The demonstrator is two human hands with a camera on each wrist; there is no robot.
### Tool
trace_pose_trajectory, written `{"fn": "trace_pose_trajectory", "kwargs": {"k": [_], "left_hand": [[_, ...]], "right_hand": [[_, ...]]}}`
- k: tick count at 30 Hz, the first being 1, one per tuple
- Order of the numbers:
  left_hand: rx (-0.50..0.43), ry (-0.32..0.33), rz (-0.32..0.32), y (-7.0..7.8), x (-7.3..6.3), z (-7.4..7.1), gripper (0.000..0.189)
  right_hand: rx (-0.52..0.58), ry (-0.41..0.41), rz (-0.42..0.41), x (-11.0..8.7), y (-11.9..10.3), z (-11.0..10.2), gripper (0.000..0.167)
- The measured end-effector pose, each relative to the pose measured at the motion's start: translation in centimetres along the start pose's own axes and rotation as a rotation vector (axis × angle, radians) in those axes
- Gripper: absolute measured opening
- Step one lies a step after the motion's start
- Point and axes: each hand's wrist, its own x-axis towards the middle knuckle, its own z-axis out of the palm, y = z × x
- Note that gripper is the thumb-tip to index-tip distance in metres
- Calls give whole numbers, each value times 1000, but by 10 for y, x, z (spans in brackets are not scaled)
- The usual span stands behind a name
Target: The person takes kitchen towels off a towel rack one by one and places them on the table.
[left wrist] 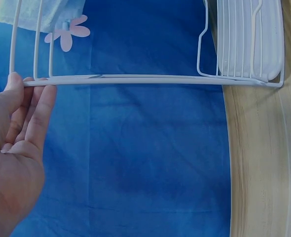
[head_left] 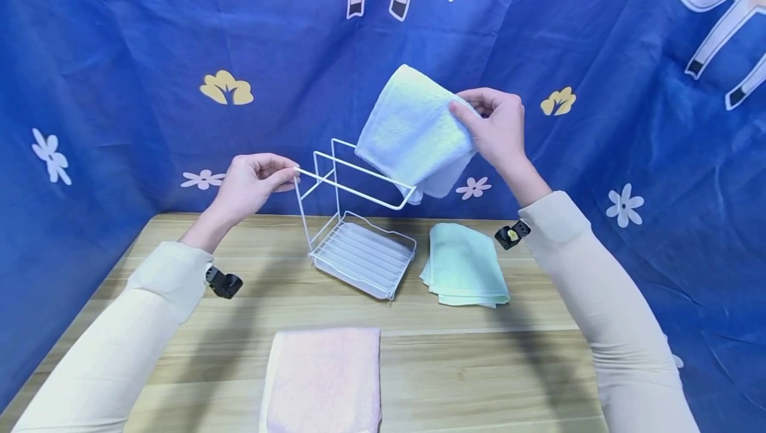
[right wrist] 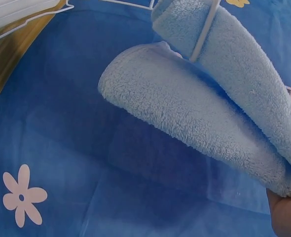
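In the head view my left hand [head_left: 251, 183] pinches the upper left corner of a white wire rack [left wrist: 135, 81]. The rack stands on the table with a ribbed white tray [head_left: 362, 253] at its base and long bars reaching right at the top. My right hand [head_left: 497, 124] pinches a folded light blue towel [head_left: 413, 124] by its right side, up at the rack's right end. In the right wrist view the towel's two layers [right wrist: 185, 108] hang apart, with a white bar end running between them.
A folded mint green towel [head_left: 467, 263] lies on the wooden table [head_left: 443, 366] right of the rack. Nearer the front is a folded pink towel [head_left: 326, 380]. A blue patterned curtain [head_left: 287, 40] hangs behind and beside the table.
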Motion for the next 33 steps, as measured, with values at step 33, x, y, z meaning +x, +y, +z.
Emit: {"fn": "trace_pose_trajectory", "kwargs": {"k": [33], "left_hand": [[17,-2,15,-4,3,0,28]], "right_hand": [[121,102,67,-2,16,-49,23]]}}
